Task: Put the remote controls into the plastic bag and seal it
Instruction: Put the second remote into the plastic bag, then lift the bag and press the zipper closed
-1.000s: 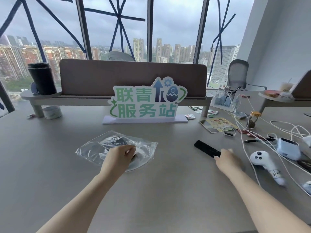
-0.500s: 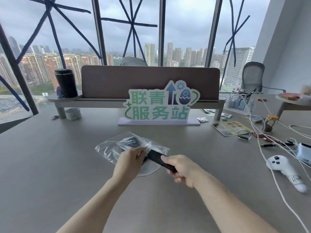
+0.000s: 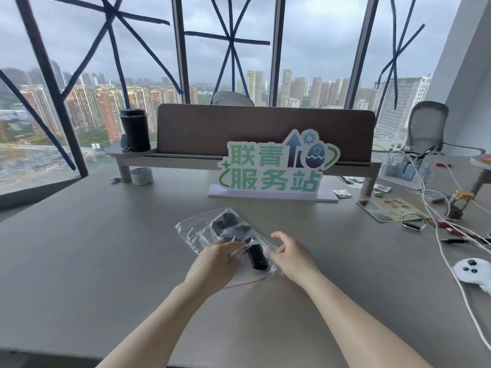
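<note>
A clear plastic bag [image 3: 196,229] lies on the grey table in the middle of the view. A black remote control [image 3: 256,257] lies inside it near the open mouth, and more dark remote shapes [image 3: 225,221] show through the plastic farther in. My left hand [image 3: 215,264] pinches the left side of the bag's mouth. My right hand [image 3: 291,254] is at the mouth's right side, fingers curled and touching the plastic edge, no longer on the remote.
A green sign [image 3: 276,166] stands behind the bag before a brown divider. At the right lie white cables [image 3: 435,208], a white controller [image 3: 473,269], a leaflet and small items. A black tumbler [image 3: 135,130] stands on the left shelf.
My right hand took the black remote from the right side, slid it into the bag and let it go. My left hand kept holding the bag's mouth. The view shifted left.
</note>
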Available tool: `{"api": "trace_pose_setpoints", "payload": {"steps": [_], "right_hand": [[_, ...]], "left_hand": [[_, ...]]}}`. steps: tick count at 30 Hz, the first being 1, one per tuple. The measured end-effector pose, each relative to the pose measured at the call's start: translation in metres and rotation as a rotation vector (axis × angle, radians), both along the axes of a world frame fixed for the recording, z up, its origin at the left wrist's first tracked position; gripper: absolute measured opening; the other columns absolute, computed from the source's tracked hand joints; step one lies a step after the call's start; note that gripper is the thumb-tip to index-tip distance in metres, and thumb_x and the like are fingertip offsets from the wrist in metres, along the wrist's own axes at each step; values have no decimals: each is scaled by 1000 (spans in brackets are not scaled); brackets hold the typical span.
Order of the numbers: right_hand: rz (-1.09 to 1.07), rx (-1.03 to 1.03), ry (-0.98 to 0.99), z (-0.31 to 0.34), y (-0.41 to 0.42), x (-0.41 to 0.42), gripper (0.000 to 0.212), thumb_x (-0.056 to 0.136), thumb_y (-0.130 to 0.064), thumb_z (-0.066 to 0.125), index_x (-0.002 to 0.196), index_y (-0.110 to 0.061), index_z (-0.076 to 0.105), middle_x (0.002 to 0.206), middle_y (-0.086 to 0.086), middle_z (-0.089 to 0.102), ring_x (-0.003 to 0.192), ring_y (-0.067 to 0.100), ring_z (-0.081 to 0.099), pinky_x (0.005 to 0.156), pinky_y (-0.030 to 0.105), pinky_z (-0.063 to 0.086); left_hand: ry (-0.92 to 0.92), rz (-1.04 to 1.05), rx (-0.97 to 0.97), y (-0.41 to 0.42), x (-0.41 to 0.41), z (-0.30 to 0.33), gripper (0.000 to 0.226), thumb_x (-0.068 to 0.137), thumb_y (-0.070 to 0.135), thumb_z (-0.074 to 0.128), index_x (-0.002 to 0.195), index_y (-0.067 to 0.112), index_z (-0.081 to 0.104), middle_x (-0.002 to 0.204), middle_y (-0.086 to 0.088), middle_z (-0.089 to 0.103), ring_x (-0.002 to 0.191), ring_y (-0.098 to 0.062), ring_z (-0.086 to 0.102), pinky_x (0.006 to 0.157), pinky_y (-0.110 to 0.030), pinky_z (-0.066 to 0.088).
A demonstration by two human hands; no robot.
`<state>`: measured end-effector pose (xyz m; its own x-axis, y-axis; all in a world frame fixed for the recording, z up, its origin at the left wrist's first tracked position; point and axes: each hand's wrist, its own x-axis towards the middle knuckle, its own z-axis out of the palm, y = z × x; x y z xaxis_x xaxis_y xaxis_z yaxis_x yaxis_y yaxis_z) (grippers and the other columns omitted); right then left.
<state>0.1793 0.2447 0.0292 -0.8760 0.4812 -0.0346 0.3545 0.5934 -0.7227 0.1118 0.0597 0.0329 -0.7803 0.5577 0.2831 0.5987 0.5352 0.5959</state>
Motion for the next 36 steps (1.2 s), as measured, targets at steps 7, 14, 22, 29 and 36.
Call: {"api": "trace_pose_setpoints", "payload": {"steps": [7,14,22,29,36], "right_hand": [[-107,88,96,9,7,4,18,86,-7,52,90,-22,62,71,7,75,45,23,63,48,29,51],[-84,-710,565,125,3,16,16,89,5,60,84,-4,73,58,8,71,36,10,59,36,20,49],[-60,-339,623,199,8,39,13,90,-7,68,88,3,75,55,3,66,33,12,51,35,21,46],[-130,-66,500,201,8,68,14,82,-11,72,74,-3,79,26,-9,36,23,5,35,49,24,27],[-202,534,311,207,10,94,17,83,-34,64,76,-24,76,82,-4,72,88,20,63,82,36,51]], "left_hand": [[43,198,-472,-30,-2,2,51,79,22,51,125,42,49,120,-3,56,103,-29,61,76,-33,47],[-247,193,477,-34,-25,128,10,79,-2,65,82,6,70,73,-10,68,48,-18,63,53,-28,60],[-262,-15,614,-34,-19,194,16,74,6,74,88,13,75,85,-6,75,73,-10,68,70,-16,55],[-73,92,495,-29,-7,152,9,76,9,72,76,17,75,62,6,69,48,-1,54,44,-15,47],[-389,-10,617,-10,12,147,5,79,16,69,78,14,73,70,6,71,62,-8,56,50,-18,43]]}}
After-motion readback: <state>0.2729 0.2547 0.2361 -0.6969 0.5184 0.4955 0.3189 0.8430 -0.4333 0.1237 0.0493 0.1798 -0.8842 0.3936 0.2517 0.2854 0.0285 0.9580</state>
